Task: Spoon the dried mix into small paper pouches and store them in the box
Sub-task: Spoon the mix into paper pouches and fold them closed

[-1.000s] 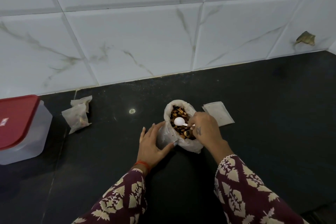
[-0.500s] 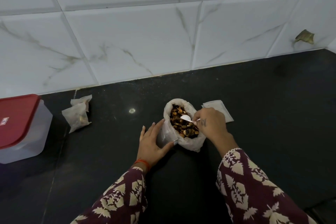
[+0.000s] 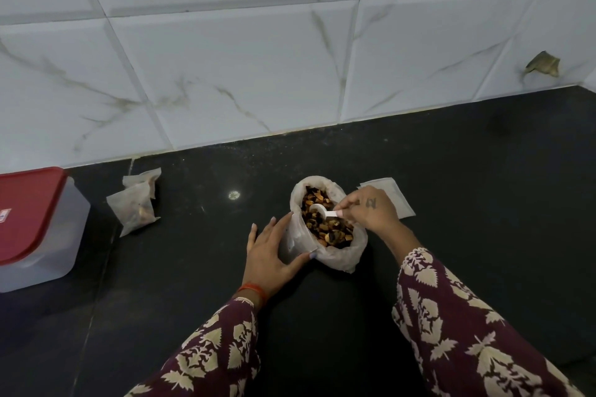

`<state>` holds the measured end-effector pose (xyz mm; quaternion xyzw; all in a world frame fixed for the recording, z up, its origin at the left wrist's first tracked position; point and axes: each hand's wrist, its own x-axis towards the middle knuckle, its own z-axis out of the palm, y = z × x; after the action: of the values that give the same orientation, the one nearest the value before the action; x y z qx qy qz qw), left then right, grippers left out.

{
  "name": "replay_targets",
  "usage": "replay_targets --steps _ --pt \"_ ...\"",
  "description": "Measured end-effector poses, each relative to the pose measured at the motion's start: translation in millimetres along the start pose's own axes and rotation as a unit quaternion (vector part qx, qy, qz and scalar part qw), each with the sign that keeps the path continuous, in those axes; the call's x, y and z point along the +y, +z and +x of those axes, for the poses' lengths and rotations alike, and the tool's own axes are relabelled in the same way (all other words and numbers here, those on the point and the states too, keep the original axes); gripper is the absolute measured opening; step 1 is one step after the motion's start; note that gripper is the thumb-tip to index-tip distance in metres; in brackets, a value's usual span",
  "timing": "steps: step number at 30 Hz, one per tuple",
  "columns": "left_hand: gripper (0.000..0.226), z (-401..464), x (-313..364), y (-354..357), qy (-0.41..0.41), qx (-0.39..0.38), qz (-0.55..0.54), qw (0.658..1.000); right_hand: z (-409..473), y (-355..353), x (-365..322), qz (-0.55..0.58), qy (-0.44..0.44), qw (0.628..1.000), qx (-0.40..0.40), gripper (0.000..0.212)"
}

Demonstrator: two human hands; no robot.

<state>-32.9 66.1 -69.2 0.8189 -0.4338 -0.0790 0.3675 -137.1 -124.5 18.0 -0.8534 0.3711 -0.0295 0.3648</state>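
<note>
A clear plastic bag (image 3: 342, 259) of brown dried mix (image 3: 325, 229) stands open at the middle of the black counter. My right hand (image 3: 371, 211) pinches the handle of a small white spoon (image 3: 319, 210), whose bowl lies on the mix. My left hand (image 3: 269, 251) holds a small translucent paper pouch (image 3: 296, 237) upright against the bag's left side, thumb under its lower corner. Two filled pouches (image 3: 137, 206) lie to the left. Flat empty pouches (image 3: 398, 200) lie behind my right hand. The box (image 3: 48, 245) with a red lid (image 3: 29, 213) sits shut at the far left.
A white marbled tile wall (image 3: 258, 74) closes the counter's far side. A brownish scrap (image 3: 543, 64) sticks to the wall at the right. Bare black counter (image 3: 483, 203) stretches to the right and in front of the bag.
My right hand has shifted up and to the right with the spoon, whose bowl stays on the mix. The pouch in my left hand now shows upright beside the bag.
</note>
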Motion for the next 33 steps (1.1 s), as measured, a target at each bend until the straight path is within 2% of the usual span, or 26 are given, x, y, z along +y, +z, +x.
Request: replay_targets --steps 8,10,12,15,19,26,33 --pt "0.09 0 2 0 0.004 0.005 0.009 1.0 -5 -9 -18 -0.155 -0.034 0.987 -0.016 0.013" --pt "0.089 0 1 0 0.004 0.005 0.013 1.0 -2 -9 -20 -0.105 0.006 0.993 -0.051 0.01" --pt "0.088 0 -1 2 0.004 0.004 0.018 1.0 1 -8 -19 -0.004 0.079 0.994 -0.081 0.009" --pt "0.089 1 -1 2 -0.001 -0.004 0.019 1.0 2 -5 -14 0.116 0.17 0.975 -0.081 0.008" --pt "0.09 0 2 0 -0.003 -0.005 0.018 1.0 3 -2 -13 0.213 0.239 0.944 -0.079 0.011" --pt "0.085 -2 6 -4 -0.016 0.006 -0.056 0.998 -6 -2 -2 0.293 0.236 0.926 -0.026 0.016" --pt "0.087 -1 1 -1 -0.059 0.012 -0.136 0.989 -30 -9 -7 0.342 0.196 0.919 0.016 0.01"
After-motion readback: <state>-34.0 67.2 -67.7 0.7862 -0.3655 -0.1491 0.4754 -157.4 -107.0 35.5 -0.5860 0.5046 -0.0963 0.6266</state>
